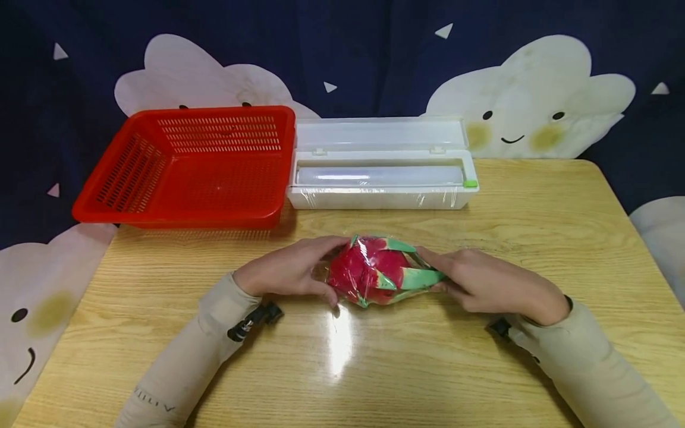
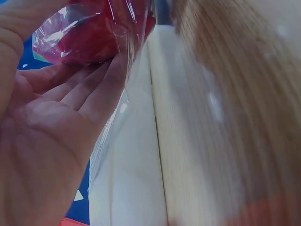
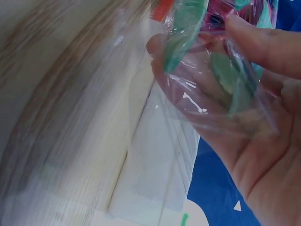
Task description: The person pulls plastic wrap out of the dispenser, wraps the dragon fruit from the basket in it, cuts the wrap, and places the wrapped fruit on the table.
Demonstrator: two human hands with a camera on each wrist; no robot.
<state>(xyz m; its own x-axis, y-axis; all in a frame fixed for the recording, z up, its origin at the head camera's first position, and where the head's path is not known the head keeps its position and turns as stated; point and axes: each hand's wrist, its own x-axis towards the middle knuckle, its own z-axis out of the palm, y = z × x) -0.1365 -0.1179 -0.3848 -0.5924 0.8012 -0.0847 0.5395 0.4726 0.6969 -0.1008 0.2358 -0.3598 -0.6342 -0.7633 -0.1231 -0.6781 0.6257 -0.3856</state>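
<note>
A pink dragon fruit [image 1: 369, 270] with green leafy scales is wrapped in clear plastic film and lies crosswise over the wooden table. My left hand [image 1: 299, 268] holds its rounded left end, thumb at the near side and fingers at the far side. In the left wrist view, loose film [image 2: 128, 52] hangs past the fingers of that hand. At the leafy right end, my right hand [image 1: 476, 279] grips the fruit and its film between thumb and fingers. The right wrist view shows the film [image 3: 197, 106] spread around the green tips in front of the palm.
A red plastic basket [image 1: 211, 221] stands at the back left of the table [image 1: 407, 368]. Beside it is a white cling film dispenser [image 1: 374, 199], lid raised, with a film roll [image 1: 380, 175] inside and a green slider [image 1: 470, 184] at its right end. A patterned cloth [image 1: 374, 53] hangs behind.
</note>
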